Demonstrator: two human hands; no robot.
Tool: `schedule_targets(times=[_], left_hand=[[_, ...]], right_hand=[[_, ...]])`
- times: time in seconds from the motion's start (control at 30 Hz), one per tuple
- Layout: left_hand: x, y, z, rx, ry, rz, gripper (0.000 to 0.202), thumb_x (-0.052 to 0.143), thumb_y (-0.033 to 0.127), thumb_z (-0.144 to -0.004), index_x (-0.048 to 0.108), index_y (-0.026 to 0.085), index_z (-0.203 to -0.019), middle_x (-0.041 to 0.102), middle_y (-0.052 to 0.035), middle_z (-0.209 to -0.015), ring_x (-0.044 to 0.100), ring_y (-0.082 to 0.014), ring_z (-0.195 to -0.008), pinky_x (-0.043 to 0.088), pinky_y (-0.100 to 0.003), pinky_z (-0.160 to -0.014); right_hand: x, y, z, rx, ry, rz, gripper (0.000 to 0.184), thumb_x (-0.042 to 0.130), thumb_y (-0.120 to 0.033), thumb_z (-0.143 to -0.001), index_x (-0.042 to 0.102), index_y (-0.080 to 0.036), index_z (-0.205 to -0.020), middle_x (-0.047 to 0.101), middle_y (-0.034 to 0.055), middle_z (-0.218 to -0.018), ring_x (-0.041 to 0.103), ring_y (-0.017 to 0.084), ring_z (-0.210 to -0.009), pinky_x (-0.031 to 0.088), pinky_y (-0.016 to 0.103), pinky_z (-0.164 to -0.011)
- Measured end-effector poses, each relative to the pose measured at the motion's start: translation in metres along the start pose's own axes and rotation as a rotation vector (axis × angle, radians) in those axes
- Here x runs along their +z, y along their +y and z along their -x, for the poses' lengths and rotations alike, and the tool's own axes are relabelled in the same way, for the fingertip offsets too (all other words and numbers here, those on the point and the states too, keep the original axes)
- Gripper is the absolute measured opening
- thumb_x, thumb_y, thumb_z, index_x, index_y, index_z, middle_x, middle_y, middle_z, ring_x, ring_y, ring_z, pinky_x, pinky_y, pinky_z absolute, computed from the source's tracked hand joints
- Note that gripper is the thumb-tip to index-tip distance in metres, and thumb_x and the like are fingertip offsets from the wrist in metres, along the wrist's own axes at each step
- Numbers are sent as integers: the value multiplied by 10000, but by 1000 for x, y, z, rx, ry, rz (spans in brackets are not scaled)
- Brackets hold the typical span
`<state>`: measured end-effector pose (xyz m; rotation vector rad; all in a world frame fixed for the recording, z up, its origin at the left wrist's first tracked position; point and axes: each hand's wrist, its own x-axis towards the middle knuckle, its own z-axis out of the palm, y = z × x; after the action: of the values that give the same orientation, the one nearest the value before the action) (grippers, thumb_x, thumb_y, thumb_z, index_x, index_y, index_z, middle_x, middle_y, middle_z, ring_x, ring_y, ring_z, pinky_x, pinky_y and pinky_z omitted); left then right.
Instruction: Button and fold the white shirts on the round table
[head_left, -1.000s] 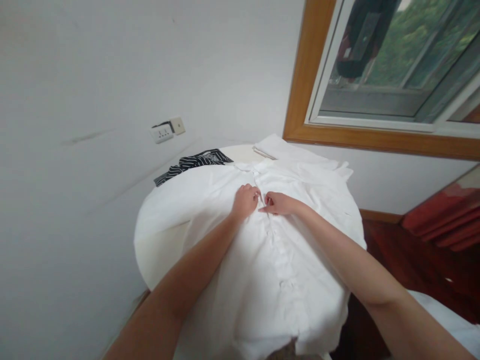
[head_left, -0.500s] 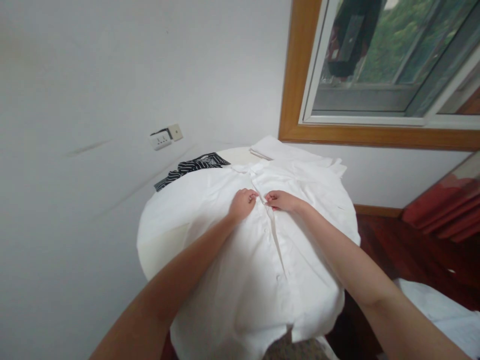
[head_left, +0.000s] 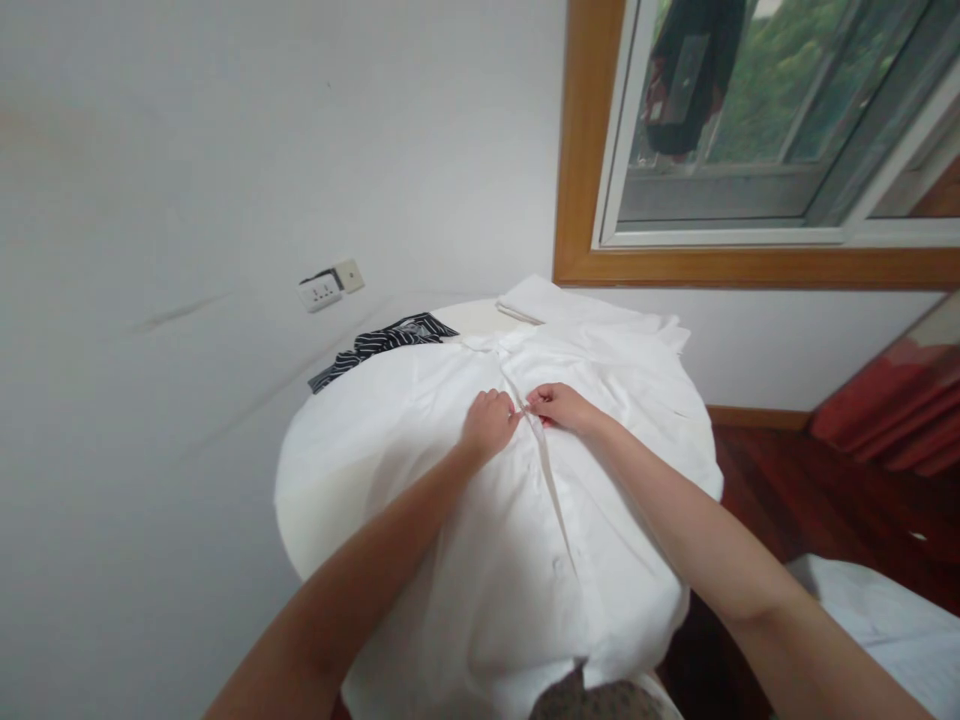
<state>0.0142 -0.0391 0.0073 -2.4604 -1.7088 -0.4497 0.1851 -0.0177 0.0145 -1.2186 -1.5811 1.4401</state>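
Observation:
A white button-up shirt lies spread on a round pale table, its lower hem hanging over the near edge. The collar end is at the far side and a sleeve lies folded at the far right. My left hand is closed on the left edge of the front opening, partway down. Facing it, my right hand pinches the other edge of the opening. The fingertips nearly meet over the placket; any button between them is hidden. Below the hands the opening gapes, with a button visible lower down.
A black-and-white striped cloth lies crumpled at the table's far left edge. Behind it are the wall and a socket. A wood-framed window is at the upper right. White fabric sits low at the right, beside a red curtain.
My left hand has shifted slightly down and right along the opening, its fingers now closer to my right hand. The right hand stays at nearly the same spot. The view has tilted slightly.

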Motion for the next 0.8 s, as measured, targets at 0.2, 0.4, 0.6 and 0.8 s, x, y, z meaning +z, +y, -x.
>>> schedule_targets(times=[0.2,0.4,0.6,0.8], left_hand=[[-2,0,3,-30,6,43,209,529,355,-890,631,174,-874,630,-86,-887,569,-235,-914,416,-362,-870],[-9,-10,-4,-49,-85,277,160,589,298,-847,680,170,-814,678,-49,-820,616,-175,-809,455,-303,-829],[-4,-20,-7,-46,-107,405,184,572,284,-833,720,177,-817,703,-44,-823,630,-166,-795,478,-274,-778],[3,-27,-10,-52,-128,486,213,568,302,-818,730,164,-832,710,-47,-821,635,-167,-794,481,-260,-745]], right_hand=[[1,-6,-1,-101,63,114,103,642,-238,-759,595,-160,-711,506,-68,-464,445,73,-401,376,181,-412],[11,-2,-1,-48,40,129,66,600,-156,-772,610,-156,-707,521,-66,-476,462,70,-399,375,175,-412],[10,4,-2,0,-2,-1,67,602,-129,-770,638,-150,-717,541,-55,-495,483,74,-442,435,177,-464],[8,4,-2,38,-29,-55,51,617,-131,-761,647,-147,-723,568,-44,-523,505,78,-469,453,183,-489]])
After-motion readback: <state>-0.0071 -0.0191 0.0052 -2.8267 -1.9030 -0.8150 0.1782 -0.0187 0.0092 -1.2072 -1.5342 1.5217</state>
